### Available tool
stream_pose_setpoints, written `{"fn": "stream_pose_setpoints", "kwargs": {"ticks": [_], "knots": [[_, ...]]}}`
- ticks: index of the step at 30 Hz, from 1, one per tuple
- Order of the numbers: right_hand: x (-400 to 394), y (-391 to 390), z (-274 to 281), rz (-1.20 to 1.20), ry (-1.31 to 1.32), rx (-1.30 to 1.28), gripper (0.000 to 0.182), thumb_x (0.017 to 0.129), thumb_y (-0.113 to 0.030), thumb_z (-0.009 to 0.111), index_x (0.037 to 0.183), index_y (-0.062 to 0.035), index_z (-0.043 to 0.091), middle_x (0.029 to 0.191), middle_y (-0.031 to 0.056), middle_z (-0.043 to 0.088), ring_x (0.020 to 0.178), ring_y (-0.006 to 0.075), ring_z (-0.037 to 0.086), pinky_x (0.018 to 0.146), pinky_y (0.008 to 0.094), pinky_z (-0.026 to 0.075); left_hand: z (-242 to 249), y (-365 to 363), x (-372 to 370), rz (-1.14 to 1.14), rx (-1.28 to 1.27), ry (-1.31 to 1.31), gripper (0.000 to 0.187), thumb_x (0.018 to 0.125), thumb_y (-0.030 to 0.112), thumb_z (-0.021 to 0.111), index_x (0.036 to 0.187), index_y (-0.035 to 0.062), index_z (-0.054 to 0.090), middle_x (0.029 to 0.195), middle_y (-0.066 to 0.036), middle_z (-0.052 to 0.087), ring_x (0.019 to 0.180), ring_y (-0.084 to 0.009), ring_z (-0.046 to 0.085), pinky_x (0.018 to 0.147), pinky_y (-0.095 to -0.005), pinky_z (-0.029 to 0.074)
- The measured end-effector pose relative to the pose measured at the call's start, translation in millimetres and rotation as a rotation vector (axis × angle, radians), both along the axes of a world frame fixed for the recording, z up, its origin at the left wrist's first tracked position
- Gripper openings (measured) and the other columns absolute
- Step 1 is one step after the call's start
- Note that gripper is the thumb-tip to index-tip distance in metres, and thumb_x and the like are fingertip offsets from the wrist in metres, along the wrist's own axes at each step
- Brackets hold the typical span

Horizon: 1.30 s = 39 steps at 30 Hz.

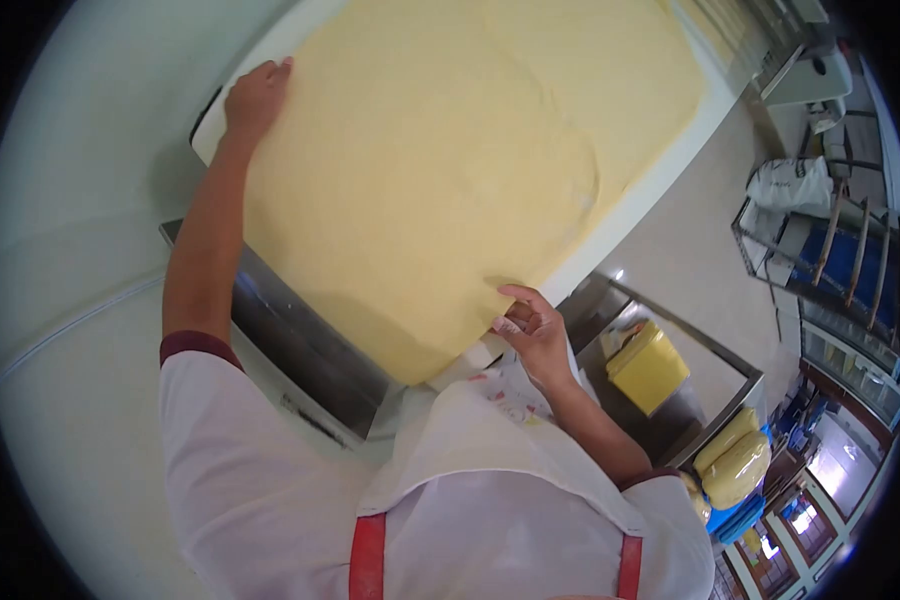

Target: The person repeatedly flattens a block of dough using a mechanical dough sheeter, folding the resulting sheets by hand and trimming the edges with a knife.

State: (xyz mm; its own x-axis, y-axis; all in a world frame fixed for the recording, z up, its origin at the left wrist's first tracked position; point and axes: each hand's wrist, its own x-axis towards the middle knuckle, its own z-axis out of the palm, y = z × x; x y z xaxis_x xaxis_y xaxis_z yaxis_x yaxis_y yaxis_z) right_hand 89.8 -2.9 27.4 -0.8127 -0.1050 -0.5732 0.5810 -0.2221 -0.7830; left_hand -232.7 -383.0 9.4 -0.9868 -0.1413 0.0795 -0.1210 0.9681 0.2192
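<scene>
A wide, pale yellow sheet of dough [420,170] lies over a white-edged worktop and hangs toward me at its near corner. At the sheet's left edge, my left hand [258,98] is closed, with its fingers curled over the margin of the dough; the fingertips are partly hidden. My right hand [532,335] is at the near right edge, just over the dough, with thumb and fingers apart and nothing between them. Whitish flour or dough residue shows on its fingers. A raised fold runs across the right part of the sheet.
A steel ledge [305,325] runs below the dough on the left, beside a pale wall [90,200]. To my right stands a metal cart [735,390] with a yellow block [648,368]. Wrapped yellow bundles [738,470] sit nearby; a rack [820,255] stands farther off.
</scene>
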Motion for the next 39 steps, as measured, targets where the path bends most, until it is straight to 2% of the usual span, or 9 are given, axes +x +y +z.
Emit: {"fn": "stream_pose_setpoints", "kwargs": {"ticks": [2, 6, 14, 17, 24, 26, 30, 33, 39], "knots": [[-14.1, 2.9, 5.0, 0.072, 0.054, 0.199, 0.029, 0.084, 0.001, 0.069, 0.112, -0.0012, 0.063, 0.068, -0.0083, 0.043, 0.059, 0.0009, 0.034, 0.051, 0.0187, 0.029, -5.3, 20.8, -21.4, -0.008, 0.002, 0.051, 0.05, 0.095, 0.053, 0.041, 0.087, 0.0094, 0.064, 0.084, -0.015, 0.067, 0.084, -0.0386, 0.063, 0.073, -0.0477, 0.049], [-0.1, 13.5, 6.0, 0.126, -0.021, 0.284, 0.022, 0.083, -0.001, 0.072, 0.105, -0.0011, 0.067, 0.062, -0.0093, 0.039, 0.057, 0.0013, 0.032, 0.049, 0.0205, 0.027, -6.1, 29.2, -41.7, 0.014, 0.014, -0.001, 0.049, 0.096, 0.051, 0.04, 0.087, 0.0089, 0.064, 0.084, -0.015, 0.068, 0.085, -0.0378, 0.064, 0.073, -0.0494, 0.05], [-41.1, 28.5, 15.8, -0.093, -0.023, 0.104, 0.025, 0.084, 0.002, 0.069, 0.109, 0.0024, 0.064, 0.074, -0.0002, 0.059, 0.066, 0.0056, 0.055, 0.064, 0.0227, 0.052, 9.1, 50.6, -51.8, 0.017, 0.013, -0.006, 0.047, 0.095, 0.05, 0.043, 0.085, 0.0081, 0.063, 0.083, -0.015, 0.067, 0.082, -0.0371, 0.064, 0.072, -0.049, 0.049], [-59.4, 38.9, 26.5, 0.349, -0.022, 0.473, 0.025, 0.084, 0.001, 0.07, 0.108, 0.0018, 0.064, 0.08, 0.0011, 0.063, 0.071, 0.0081, 0.061, 0.068, 0.0248, 0.055, -4.8, 55.5, -64.1, -0.038, 0.077, 0.093, 0.047, 0.095, 0.05, 0.045, 0.083, 0.0073, 0.061, 0.081, -0.015, 0.066, 0.079, -0.0374, 0.063, 0.07, -0.0488, 0.049], [-65.0, 86.0, 10.5, 0.537, 0.028, 0.192, 0.028, 0.084, -0.01, 0.073, 0.109, -0.0004, 0.066, 0.089, 0.0067, 0.071, 0.078, 0.0108, 0.066, 0.073, 0.0262, 0.053, 0.8, 58.8, -63.8, 0.038, 0.041, 0.06, 0.033, 0.094, 0.041, 0.052, 0.093, 0.0091, 0.063, 0.089, -0.013, 0.067, 0.085, -0.0369, 0.063, 0.071, -0.0482, 0.048], [-101.1, 121.6, 21.7, 0.676, 0.202, 0.293, 0.027, 0.085, -0.013, 0.071, 0.109, -0.0026, 0.068, 0.09, 0.0092, 0.072, 0.082, 0.0148, 0.067, 0.078, 0.0309, 0.053, -10.2, 66.4, -60.9, -0.052, 0.003, 0.245, 0.035, 0.094, 0.038, 0.052, 0.111, 0.0079, 0.059, 0.112, -0.015, 0.062, 0.104, -0.0354, 0.058, 0.083, -0.0492, 0.046], [-246.3, 239.6, 25.5, 0.117, 0.275, 0.96, 0.023, 0.088, -0.017, 0.066, 0.104, -0.0011, 0.069, 0.086, 0.0151, 0.071, 0.075, 0.0162, 0.067, 0.071, 0.032, 0.053, -20.0, 148.5, -44.2, -0.115, -0.189, 0.29, 0.062, 0.095, 0.04, 0.049, 0.143, 0.0026, 0.036, 0.15, -0.017, 0.034, 0.139, -0.032, 0.032, 0.109, -0.0526, 0.028], [-377.4, 295.6, 0.0, 0.14, 0.821, 1.467, 0.061, 0.086, -0.011, 0.063, 0.138, 0.005, 0.035, 0.128, 0.0276, 0.053, 0.123, 0.0441, 0.046, 0.102, 0.0489, 0.037, 0.2, 226.1, -53.3, -0.034, -0.107, 0.053, 0.073, 0.095, 0.045, 0.046, 0.149, 0.0015, 0.023, 0.156, -0.017, 0.021, 0.145, -0.0298, 0.019, 0.116, -0.0522, 0.013], [-487.4, 293.8, 6.3, 0.124, 0.431, 0.814, 0.046, 0.083, -0.008, 0.066, 0.124, 0.0067, 0.052, 0.101, 0.0145, 0.064, 0.086, 0.0165, 0.063, 0.077, 0.0295, 0.05, -5.3, 269.8, -82.2, 0.181, -0.16, 0.034, 0.073, 0.095, 0.041, 0.05, 0.149, 0.0015, 0.021, 0.155, -0.018, 0.021, 0.145, -0.0313, 0.019, 0.116, -0.0508, 0.015]]}}
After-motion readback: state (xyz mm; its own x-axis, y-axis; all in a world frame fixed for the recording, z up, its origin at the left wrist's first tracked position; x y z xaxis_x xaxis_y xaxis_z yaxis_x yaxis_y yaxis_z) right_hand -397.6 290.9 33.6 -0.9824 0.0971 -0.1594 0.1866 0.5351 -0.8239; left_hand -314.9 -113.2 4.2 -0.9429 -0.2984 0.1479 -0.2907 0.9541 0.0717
